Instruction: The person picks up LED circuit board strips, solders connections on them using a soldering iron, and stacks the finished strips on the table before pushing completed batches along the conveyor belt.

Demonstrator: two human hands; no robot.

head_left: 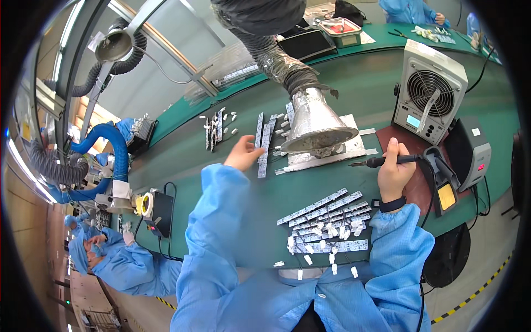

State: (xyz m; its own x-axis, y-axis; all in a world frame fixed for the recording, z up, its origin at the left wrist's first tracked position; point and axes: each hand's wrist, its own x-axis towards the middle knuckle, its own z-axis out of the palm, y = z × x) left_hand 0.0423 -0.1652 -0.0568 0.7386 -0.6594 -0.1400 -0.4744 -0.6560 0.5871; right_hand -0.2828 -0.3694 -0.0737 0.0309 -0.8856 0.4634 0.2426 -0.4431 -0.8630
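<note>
My right hand grips a soldering iron by its dark handle, its metal tip pointing left over the green mat. My left hand has its fingers apart, their tips at the edge of some narrow white circuit board strips. Whether a fingertip touches a strip I cannot tell. Close to my body lies a fanned pile of similar strips, with short wires and white connectors. Between my hands, a metal fume hood hangs over a pale work plate and hides part of it.
At right stand a fan unit, a soldering station and an iron stand with a yellow sponge. More strips and white connectors lie far left, beyond a black box. Co-workers in blue sit left and far right.
</note>
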